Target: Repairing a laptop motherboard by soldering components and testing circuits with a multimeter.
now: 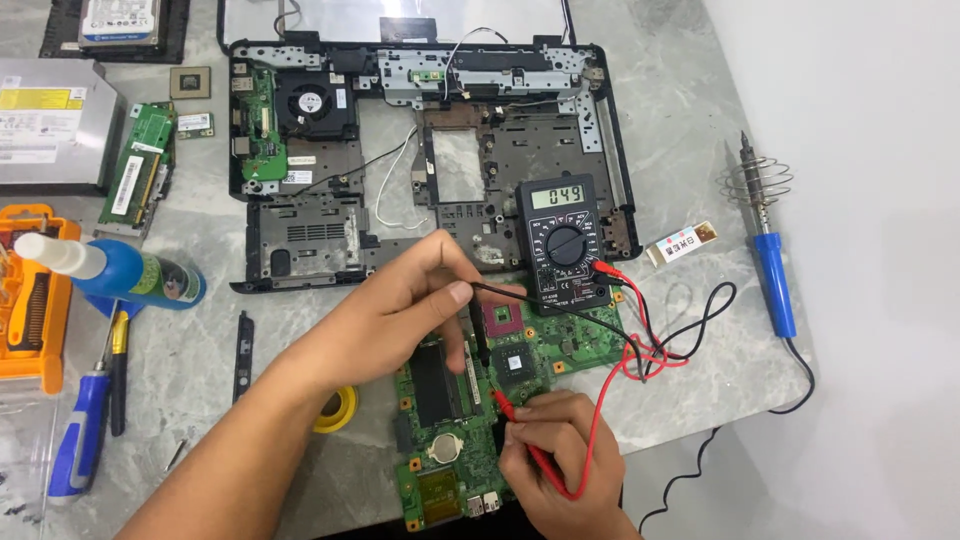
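A green laptop motherboard (pixel 560 345) lies at the table's near edge. My left hand (pixel 400 300) pinches the black probe (pixel 478 330), its tip standing on the board beside the processor socket. My right hand (pixel 560 445) grips the red probe (pixel 520 425), whose tip touches the board lower down. Red and black leads (pixel 650 350) run to a black multimeter (pixel 563 245) that lies on the open laptop chassis (pixel 300 230), display lit.
A soldering iron (pixel 770 250) with a blue handle rests in a coil stand at the right. A blue spray bottle (pixel 130 275), screwdrivers (pixel 80 430), an orange tool case (pixel 30 300), a memory module (pixel 135 175), an optical drive (pixel 50 125) and a yellow tape roll (pixel 338 410) lie left.
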